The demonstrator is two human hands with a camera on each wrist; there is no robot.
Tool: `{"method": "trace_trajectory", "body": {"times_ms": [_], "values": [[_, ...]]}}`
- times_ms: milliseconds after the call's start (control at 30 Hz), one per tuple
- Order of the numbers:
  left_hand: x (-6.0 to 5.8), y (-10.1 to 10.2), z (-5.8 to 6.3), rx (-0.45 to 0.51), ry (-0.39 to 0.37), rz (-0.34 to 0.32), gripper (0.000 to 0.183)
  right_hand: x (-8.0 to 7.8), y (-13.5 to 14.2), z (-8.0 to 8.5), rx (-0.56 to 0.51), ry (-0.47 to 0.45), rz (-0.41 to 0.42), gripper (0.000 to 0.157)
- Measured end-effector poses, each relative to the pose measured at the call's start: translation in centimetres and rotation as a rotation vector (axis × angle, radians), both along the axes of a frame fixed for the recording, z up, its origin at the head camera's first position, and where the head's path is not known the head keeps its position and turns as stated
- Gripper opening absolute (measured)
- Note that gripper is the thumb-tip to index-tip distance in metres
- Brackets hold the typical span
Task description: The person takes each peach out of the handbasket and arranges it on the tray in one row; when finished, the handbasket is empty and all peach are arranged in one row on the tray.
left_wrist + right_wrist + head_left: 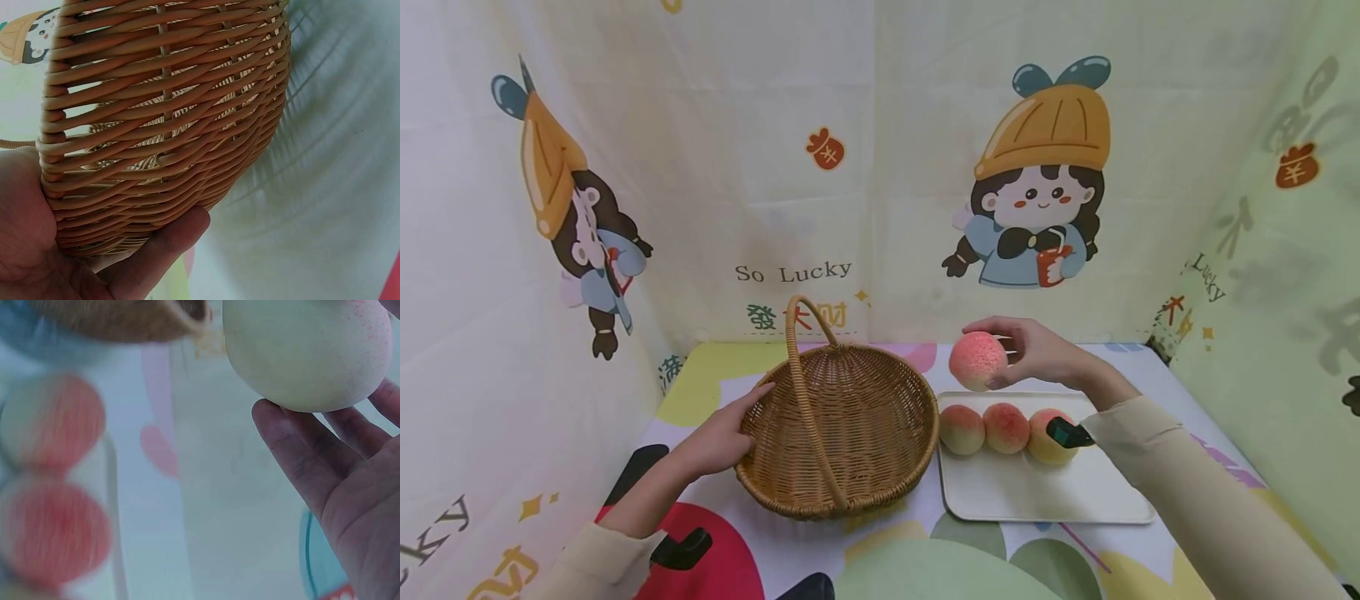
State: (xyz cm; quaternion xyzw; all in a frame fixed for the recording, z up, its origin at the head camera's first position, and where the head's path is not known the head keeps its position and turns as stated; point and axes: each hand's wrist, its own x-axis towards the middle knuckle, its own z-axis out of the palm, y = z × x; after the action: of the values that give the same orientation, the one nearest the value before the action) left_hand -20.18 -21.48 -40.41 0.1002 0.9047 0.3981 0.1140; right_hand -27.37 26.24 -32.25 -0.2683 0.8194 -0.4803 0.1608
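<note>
A pink-and-cream peach (977,361) is held in my right hand (1037,354), above the back edge of a white tray (1097,492). In the right wrist view the fingers curve around the pale underside of that peach (306,356). Three more peaches, among them a red one (1006,428), lie in a row on the tray. My left hand (718,437) grips the left rim of a brown wicker basket (850,417) with an arched handle. From the left wrist, its thumb and fingers show on either side of the woven wall (156,137).
The basket stands just left of the tray on a patterned cloth (955,575). A printed curtain (895,208) hangs behind, with side curtains at left and right. Black straps with small devices (1070,433) sit at both wrists.
</note>
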Motion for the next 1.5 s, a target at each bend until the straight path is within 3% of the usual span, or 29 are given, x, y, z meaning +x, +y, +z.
{"method": "trace_trajectory", "body": {"times_ms": [367,800,1033,1267,1500], "values": [[-0.2,0.0,0.1,-0.015,0.004,-0.004,0.085,2.2,9.1,-1.9,0.082,0.040,-0.145,0.071],[-0.2,0.0,0.1,-0.008,-0.004,-0.004,0.086,3.8,15.3,-4.4,0.205,0.008,-0.242,0.074],[-0.1,0.0,0.0,0.001,-0.008,-0.001,0.085,4.0,17.2,-6.2,0.243,-0.009,-0.203,0.074],[0.0,0.0,0.0,0.006,-0.003,-0.001,0.085,4.5,17.4,-7.8,0.253,-0.021,-0.163,0.071],[0.0,0.0,0.1,-0.006,-0.008,0.003,0.085,4.6,17.0,-9.4,0.351,0.037,-0.158,0.069]]}}
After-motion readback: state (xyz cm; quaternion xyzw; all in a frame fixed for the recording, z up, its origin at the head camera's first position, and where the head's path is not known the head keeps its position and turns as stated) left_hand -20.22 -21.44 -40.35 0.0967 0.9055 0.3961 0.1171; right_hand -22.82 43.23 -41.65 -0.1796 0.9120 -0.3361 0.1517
